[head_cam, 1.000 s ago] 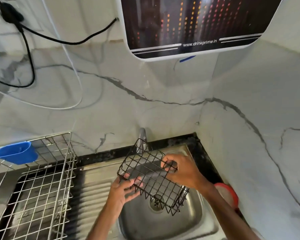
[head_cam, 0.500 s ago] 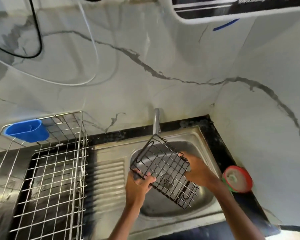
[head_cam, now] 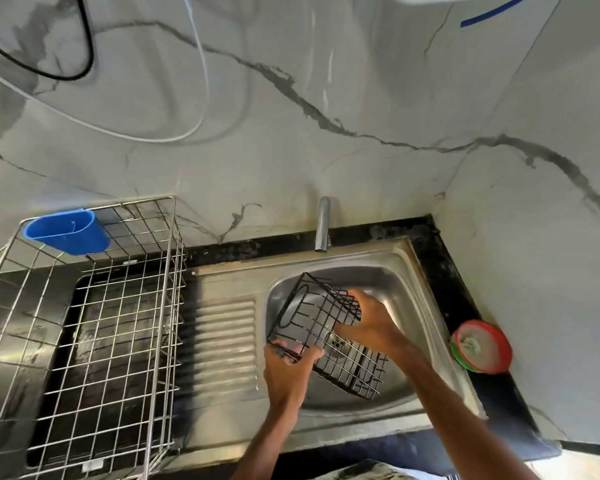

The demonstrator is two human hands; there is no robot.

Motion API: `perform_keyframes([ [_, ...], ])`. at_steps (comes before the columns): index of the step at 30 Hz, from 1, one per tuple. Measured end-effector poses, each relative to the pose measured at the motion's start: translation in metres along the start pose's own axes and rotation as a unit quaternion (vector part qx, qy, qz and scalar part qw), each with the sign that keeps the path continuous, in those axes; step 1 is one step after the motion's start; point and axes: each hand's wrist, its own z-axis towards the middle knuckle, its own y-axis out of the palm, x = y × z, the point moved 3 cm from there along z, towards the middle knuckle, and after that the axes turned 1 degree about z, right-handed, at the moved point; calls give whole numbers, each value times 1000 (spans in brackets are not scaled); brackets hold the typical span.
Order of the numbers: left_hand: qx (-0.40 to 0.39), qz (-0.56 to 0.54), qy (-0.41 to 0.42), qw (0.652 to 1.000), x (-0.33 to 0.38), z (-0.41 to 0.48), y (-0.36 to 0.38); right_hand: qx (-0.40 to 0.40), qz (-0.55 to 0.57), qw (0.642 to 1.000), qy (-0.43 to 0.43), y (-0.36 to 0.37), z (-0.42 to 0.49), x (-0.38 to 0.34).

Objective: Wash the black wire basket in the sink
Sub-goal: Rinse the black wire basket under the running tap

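I see basket [head_cam: 312, 317] tilted over sink [head_cam: 400, 284] bowl, just below tap [head_cam: 323, 223]. Left hand [head_cam: 288, 370] curled round its near corner, right hand [head_cam: 369, 323] gripping side wires. No water visible from tap. I'd hold firm, rotate under tap, rub each face.

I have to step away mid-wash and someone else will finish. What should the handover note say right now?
Left hand: grips the near left corner of the black wire basket.
Right hand: holds the basket's far right side.
Basket: tilted, held over the sink basin, just in front of the tap; no water visibly running.
Done: basket is at the sink.
Left: wet, scrub and rinse it. How much washing has been done cannot be told.
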Motion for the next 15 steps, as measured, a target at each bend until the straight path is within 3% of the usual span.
perform_keyframes([
  [4, -25, 101, 11, 994, 4, 2, 5, 19, -48, 997, 49, 7, 16, 10],
  [7, -129, 194, 35, 972, 16, 29, 10, 40, -46, 995, 79, 1, 24, 19],
  [12, -93, 202, 180, 958, 100, 60, 16, 66, -40, 990, 118, -13, 33, 39],
  [15, -109, 193, 263, 939, 155, 72, 41, 85, -46, 986, 134, -16, 37, 43],
])
